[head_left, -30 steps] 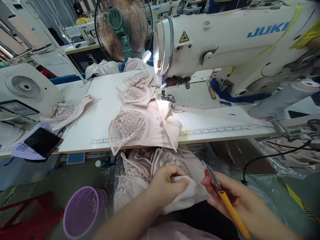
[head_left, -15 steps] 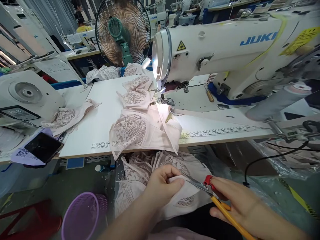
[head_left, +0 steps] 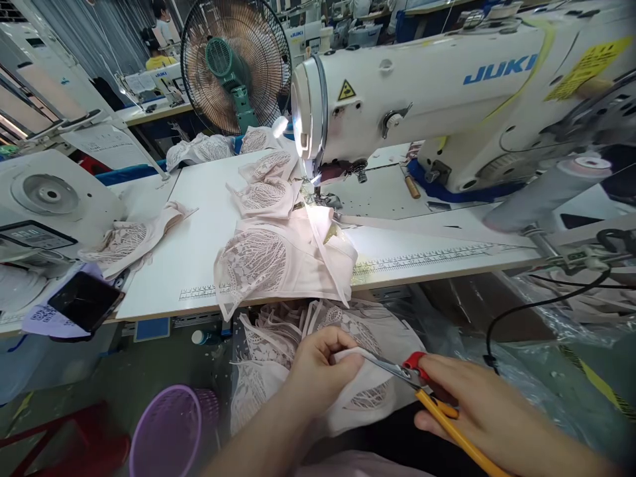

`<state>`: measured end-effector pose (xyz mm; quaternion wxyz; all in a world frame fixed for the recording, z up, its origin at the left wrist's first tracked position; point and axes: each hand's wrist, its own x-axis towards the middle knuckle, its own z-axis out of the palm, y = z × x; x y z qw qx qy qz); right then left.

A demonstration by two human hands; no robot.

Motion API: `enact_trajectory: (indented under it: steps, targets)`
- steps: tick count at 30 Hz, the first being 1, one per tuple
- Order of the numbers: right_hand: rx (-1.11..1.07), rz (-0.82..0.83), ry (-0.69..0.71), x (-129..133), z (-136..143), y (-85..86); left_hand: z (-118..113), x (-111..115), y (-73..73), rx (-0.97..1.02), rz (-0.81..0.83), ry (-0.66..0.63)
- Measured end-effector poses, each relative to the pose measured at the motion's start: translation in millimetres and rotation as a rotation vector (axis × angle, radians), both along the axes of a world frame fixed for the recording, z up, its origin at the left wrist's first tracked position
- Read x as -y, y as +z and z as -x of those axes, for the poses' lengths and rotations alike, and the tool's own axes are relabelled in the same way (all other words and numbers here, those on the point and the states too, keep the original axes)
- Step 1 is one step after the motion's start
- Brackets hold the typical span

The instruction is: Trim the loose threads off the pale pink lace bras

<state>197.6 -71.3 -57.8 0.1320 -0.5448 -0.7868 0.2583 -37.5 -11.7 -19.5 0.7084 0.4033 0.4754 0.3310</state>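
My left hand point(head_left: 325, 371) pinches the edge of a pale pink lace bra point(head_left: 366, 392) between thumb and fingers, low over my lap. In my right hand point(head_left: 474, 404) are scissors point(head_left: 405, 374) with red and orange handles. Their blades lie along the held fabric edge, the tips close to my left fingertips. Whether the blades are cutting the fabric cannot be made out. More lace pieces point(head_left: 261, 391) are heaped beneath and behind my hands. Above them, another pale pink bra point(head_left: 293, 255) lies on the sewing table, with a narrow strap strip trailing over its front.
A white sewing machine point(head_left: 397, 93) stands over the table point(head_left: 163, 265), with a grey thread cone point(head_left: 546, 192) to its right. A fan point(head_left: 236, 66) is behind. At left are a phone point(head_left: 85, 301) and a lace piece point(head_left: 132, 242). A purple basket point(head_left: 169, 430) stands on the floor.
The scissor blades now lie more closely together along the fabric edge. My left hand keeps its pinch, and the whole view has shifted slightly.
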Motion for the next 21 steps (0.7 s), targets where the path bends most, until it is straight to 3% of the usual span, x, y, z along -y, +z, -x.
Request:
enact_trajectory:
  steps: [13, 21]
  targets:
    - [-0.002, 0.006, 0.003, 2.4, -0.3, 3.3, -1.3, 0.2, 4.1, -0.012, -0.024, 0.023]
    - [0.049, 0.052, -0.007, 1.4, 1.5, 19.5, -1.5, 1.2, 4.1, -0.031, 0.005, 0.009]
